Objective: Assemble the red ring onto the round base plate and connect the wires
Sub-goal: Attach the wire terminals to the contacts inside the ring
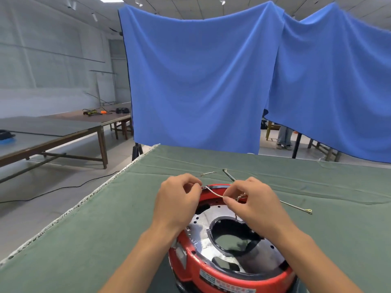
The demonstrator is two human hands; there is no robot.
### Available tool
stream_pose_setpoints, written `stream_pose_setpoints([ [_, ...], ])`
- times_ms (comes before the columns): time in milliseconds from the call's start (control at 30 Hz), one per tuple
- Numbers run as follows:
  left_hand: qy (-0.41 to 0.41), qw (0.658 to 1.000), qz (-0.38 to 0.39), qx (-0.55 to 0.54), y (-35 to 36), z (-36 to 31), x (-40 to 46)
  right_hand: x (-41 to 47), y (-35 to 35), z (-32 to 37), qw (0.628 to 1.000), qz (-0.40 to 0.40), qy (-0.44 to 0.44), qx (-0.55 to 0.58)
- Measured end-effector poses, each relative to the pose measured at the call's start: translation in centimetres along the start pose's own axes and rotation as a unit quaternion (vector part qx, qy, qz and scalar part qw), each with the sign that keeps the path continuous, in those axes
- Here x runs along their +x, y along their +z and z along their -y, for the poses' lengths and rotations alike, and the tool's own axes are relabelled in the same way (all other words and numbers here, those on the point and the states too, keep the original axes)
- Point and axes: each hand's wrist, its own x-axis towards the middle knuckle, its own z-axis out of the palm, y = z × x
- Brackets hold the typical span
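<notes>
While the left hand (pixel 179 199) and right hand (pixel 251 199) each pinch a thin wire (pixel 213 192) over the red ring (pixel 211 269), pulling could slip it loose

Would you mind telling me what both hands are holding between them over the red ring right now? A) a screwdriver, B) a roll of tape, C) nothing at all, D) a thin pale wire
D: the left hand and the right hand each pinch an end of a thin pale wire stretched between them above the far rim of the red ring.
</notes>
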Motion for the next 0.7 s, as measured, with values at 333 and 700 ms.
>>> stream_pose_setpoints([
  [333, 0.019, 0.993, 0.066, 0.098, 0.9, -0.4, -0.9, 1.7, -2.0, -4.7, 0.975, -0.166, 0.131, 0.064],
  [700, 0.049, 0.988, 0.079, 0.125, 0.9, -0.4, -1.0, 1.2, -2.8, -8.9, 0.962, -0.124, 0.237, 0.049],
])
